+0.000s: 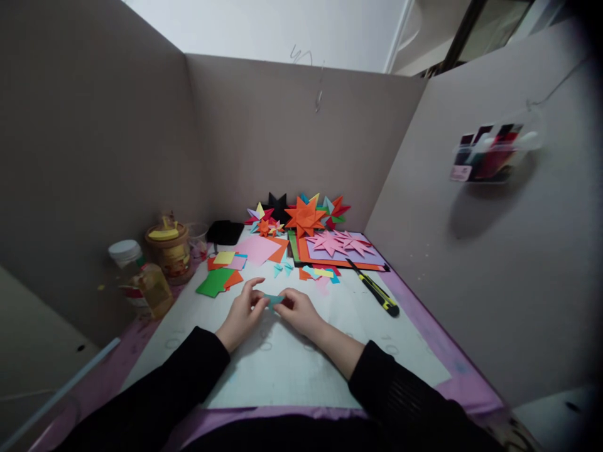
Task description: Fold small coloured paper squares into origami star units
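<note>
A small light-blue piece of folded paper (273, 301) is held between both hands, just above the white work sheet (282, 383). My left hand (244, 314) pinches its left side with thumb and fingers, the index finger raised. From the right, my right hand (300, 311) grips the other side, its fingers curled. Beyond the hands lie light-blue folded paper pieces (283, 269). Small coloured paper squares (323, 273) lie right of them, and a green paper stack (215, 282) lies to the left.
A yellow-black utility knife (374, 289) rests at the right. Folded paper stars (305, 216) stand at the back, with pink stars (330, 243) on coloured sheets. Jars (169, 251) and a bottle of yellowish liquid (155, 289) line the left edge. Grey panels (301, 138) enclose the table.
</note>
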The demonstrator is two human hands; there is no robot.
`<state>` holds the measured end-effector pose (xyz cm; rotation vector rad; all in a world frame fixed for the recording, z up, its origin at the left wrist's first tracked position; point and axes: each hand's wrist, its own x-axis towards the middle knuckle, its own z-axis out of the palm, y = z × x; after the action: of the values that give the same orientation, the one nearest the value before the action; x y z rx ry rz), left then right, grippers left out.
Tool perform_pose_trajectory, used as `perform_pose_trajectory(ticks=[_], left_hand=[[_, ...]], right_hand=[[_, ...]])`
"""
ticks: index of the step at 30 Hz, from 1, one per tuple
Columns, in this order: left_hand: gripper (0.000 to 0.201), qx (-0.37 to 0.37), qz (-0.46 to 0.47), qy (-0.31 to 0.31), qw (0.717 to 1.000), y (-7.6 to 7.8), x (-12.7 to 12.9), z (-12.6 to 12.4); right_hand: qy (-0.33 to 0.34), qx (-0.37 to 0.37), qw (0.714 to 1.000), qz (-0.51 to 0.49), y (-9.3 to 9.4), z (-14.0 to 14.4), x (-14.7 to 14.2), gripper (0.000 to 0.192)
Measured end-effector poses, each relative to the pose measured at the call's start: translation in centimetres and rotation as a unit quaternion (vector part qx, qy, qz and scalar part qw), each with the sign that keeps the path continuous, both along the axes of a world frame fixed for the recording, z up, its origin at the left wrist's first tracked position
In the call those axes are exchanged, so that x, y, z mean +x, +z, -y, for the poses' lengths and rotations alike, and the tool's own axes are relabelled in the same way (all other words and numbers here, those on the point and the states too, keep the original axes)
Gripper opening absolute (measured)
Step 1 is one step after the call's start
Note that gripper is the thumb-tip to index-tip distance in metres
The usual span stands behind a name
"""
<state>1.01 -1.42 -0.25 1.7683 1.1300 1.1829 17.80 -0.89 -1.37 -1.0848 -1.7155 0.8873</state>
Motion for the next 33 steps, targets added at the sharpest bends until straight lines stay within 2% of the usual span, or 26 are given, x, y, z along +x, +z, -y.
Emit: perform_pose_trajectory(ticks=[3,5,7,12,16,19,24,33], left_hand=[[0.04,0.011,-0.013,-0.031,0.999,0.1,0.0,0.1],[0.029,0.012,-0.032,-0.054,0.998,0.1,0.0,0.0],[0.017,0.02,-0.06,-0.053,0.997,0.1,-0.2,-0.1],[0.016,0.03,-0.074,-0.014,0.997,0.0,-0.5,-0.1],[0.034,-0.017,-0.018,-0.057,0.998,0.0,-0.3,0.0],[0.026,-0.022,-0.007,-0.065,0.998,-0.1,-0.3,0.0],[0.02,-0.047,0.019,-0.061,0.997,-0.3,-0.4,-0.3],[0.015,-0.002,0.008,-0.105,0.994,-0.1,-0.7,-0.3]], right_hand=[[0.013,-0.062,0.992,-0.106,0.0,0.0,-0.1,0.007],[0.04,-0.092,0.98,-0.172,0.0,-0.1,-0.1,0.01],[0.063,-0.091,0.976,-0.19,0.0,-0.1,0.0,0.014],[0.029,0.015,0.994,-0.104,-0.2,-0.2,0.5,0.009],[-0.012,0.118,0.992,-0.042,-0.4,-0.3,0.9,0.007],[-0.011,0.164,0.986,-0.018,-0.4,-0.2,1.1,0.007],[-0.001,0.181,0.983,-0.003,-0.1,-0.2,1.1,0.014],[-0.033,0.157,0.987,-0.002,-0.2,-0.1,1.2,0.009]])
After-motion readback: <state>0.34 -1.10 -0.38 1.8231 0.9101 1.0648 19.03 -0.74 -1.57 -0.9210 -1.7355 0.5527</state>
